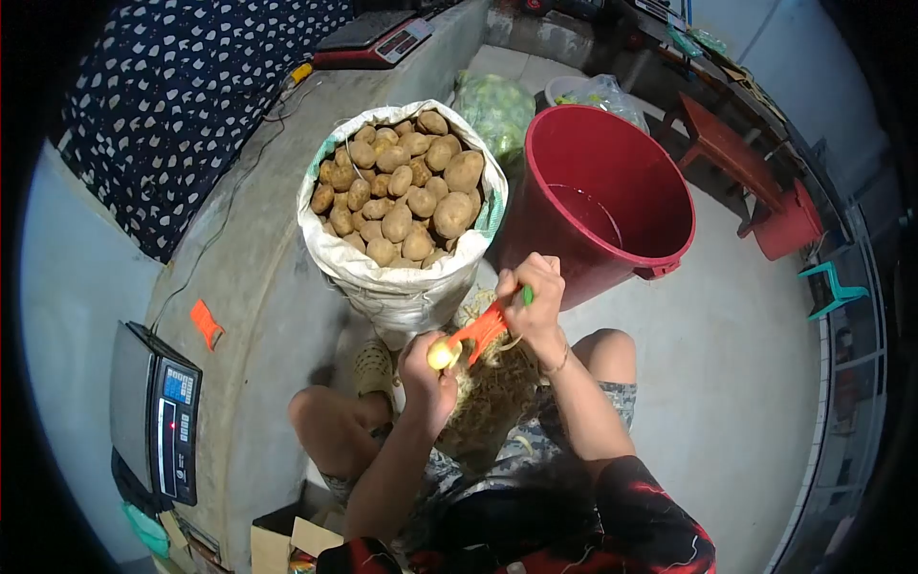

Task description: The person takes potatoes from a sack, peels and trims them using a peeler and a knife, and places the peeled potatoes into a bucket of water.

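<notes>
Orange peeler (485, 328), gripped in the right hand (534, 290), is at the potato (442, 355) clutched by the left hand (426, 375), above peelings (497, 387).

From my remote seat I see a black short-sleeved shirt (658, 521) splashed with red, grey camouflage shorts (620, 398), a thin bracelet (556, 366) on the right wrist and a dark-spotted yellowish shoe (372, 367).

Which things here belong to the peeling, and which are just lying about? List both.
In the job:
peeler, in the right hand
potato, in the left hand
peelings
potato sack
probably the red bin, beside the sack

Seemingly just lying about:
lit-up scale
red scale
orange tool, perhaps a spare peeler
green stool
cardboard box
</notes>
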